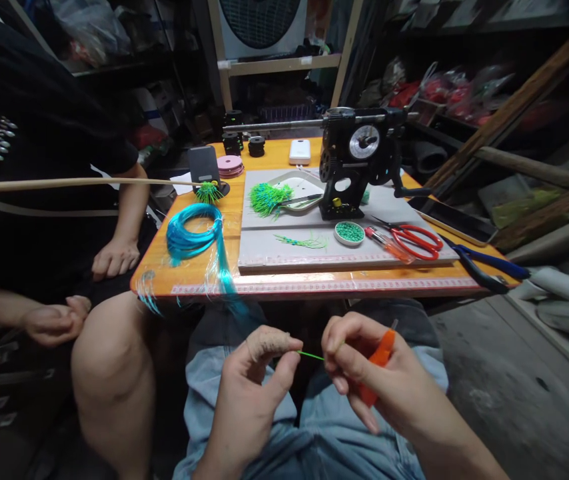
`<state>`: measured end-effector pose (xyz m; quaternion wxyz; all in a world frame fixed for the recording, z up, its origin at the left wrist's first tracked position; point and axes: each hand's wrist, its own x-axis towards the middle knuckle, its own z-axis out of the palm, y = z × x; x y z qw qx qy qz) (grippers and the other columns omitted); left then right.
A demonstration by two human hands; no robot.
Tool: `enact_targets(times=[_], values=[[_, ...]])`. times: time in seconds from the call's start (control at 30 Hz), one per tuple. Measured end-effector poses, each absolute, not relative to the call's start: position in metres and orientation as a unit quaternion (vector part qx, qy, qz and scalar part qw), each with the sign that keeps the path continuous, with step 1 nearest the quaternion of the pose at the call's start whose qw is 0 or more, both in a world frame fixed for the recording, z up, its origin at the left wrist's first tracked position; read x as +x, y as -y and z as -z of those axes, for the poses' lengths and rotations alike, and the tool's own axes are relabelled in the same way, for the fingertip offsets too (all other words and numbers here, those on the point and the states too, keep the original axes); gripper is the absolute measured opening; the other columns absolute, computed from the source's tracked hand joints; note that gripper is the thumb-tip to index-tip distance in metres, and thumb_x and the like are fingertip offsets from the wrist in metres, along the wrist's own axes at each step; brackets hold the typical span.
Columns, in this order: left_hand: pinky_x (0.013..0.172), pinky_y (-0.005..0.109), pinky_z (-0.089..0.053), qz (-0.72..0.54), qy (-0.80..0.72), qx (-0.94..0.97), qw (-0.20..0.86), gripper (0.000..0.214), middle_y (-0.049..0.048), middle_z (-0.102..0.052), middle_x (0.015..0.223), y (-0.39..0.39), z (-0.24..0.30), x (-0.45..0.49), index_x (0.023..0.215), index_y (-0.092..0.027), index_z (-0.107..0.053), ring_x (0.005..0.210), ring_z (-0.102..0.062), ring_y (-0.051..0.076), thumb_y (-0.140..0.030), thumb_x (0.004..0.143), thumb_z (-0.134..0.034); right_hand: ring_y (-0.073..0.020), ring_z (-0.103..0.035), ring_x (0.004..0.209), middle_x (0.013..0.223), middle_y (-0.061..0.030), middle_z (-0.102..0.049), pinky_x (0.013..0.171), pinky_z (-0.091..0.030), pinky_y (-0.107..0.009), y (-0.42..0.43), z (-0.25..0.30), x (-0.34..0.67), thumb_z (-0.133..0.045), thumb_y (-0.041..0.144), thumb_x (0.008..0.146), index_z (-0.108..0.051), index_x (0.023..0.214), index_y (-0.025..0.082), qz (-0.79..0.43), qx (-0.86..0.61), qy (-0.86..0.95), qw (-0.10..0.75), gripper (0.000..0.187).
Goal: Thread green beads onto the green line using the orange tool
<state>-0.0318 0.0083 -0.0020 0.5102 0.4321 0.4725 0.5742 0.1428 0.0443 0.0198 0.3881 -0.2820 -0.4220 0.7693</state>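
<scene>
Low in the frame's centre, the left hand (257,380) pinches one end of a thin green strand (310,355), while the right hand (369,373) grips the other end and orange scissors (379,363). Keeping the strand taut between both pinches would likely help, well below the desk (284,288).

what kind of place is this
Probably a small home craft workshop: a low orange wooden table carries a black hand-cranked winding machine, red-handled scissors and a coil of blue plastic strands, with cluttered storage shelves behind.

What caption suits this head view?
Left hand and right hand pinch a green strand; right also holds orange scissors.
</scene>
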Motion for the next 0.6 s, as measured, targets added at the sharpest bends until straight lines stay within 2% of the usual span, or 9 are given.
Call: enact_targets(times=[0.1,0.23,0.3,0.4,0.5,0.6], values=[[0.073,0.013,-0.052,-0.604,-0.444,0.374,0.546,0.007,-0.0027,-0.068,0.084,-0.010,-0.001,-0.030,0.086,-0.027,-0.079,0.079,-0.064,0.007,-0.022,0.082,-0.075,-0.0003,-0.039,0.042,0.072,0.0036,-0.055,0.032,-0.032,-0.007,-0.042,-0.021,0.138,-0.071,0.036,0.088,-0.061,0.100,0.020,-0.736,-0.363,0.451,0.351,0.022],[0.074,0.012,-0.053,-0.630,-0.422,0.297,0.581,0.020,-0.0022,-0.073,0.083,-0.011,-0.004,-0.027,0.096,-0.028,-0.077,0.079,-0.068,0.007,-0.021,0.077,-0.081,-0.0048,-0.051,0.064,0.075,0.0018,-0.057,0.049,-0.039,-0.008,-0.041,-0.023,0.130,-0.075,0.038,0.084,-0.056,0.093,0.019,-0.690,-0.379,0.481,0.387,0.029],[0.071,0.012,-0.054,-0.637,-0.415,0.291,0.581,0.028,-0.0020,-0.074,0.080,-0.010,-0.006,-0.026,0.101,-0.028,-0.075,0.077,-0.068,0.007,-0.018,0.075,-0.082,-0.0073,-0.053,0.071,0.075,0.0013,-0.056,0.053,-0.040,-0.010,-0.042,-0.023,0.127,-0.075,0.038,0.084,-0.054,0.090,0.019,-0.689,-0.375,0.483,0.389,0.029],[0.069,0.014,-0.055,-0.641,-0.408,0.297,0.578,0.031,-0.0019,-0.074,0.078,-0.010,-0.008,-0.025,0.103,-0.026,-0.072,0.073,-0.068,0.008,-0.016,0.076,-0.081,-0.0060,-0.049,0.064,0.076,0.0012,-0.057,0.046,-0.032,-0.011,-0.042,-0.024,0.125,-0.073,0.037,0.086,-0.052,0.089,0.020,-0.692,-0.379,0.482,0.381,0.028],[0.070,0.016,-0.056,-0.640,-0.406,0.305,0.577,0.031,-0.0019,-0.074,0.079,-0.009,-0.009,-0.025,0.105,-0.025,-0.071,0.074,-0.068,0.008,-0.014,0.077,-0.079,-0.0009,-0.033,0.047,0.076,0.0027,-0.057,0.037,-0.020,-0.014,-0.042,-0.024,0.125,-0.071,0.036,0.087,-0.051,0.090,0.020,-0.691,-0.380,0.485,0.377,0.026],[0.071,0.016,-0.056,-0.641,-0.406,0.313,0.572,0.030,-0.0020,-0.074,0.079,-0.009,-0.011,-0.025,0.105,-0.024,-0.070,0.075,-0.068,0.008,-0.013,0.079,-0.078,0.0012,-0.028,0.041,0.078,0.0031,-0.057,0.034,-0.017,-0.015,-0.042,-0.024,0.126,-0.071,0.035,0.088,-0.051,0.091,0.020,-0.692,-0.378,0.488,0.375,0.026]])
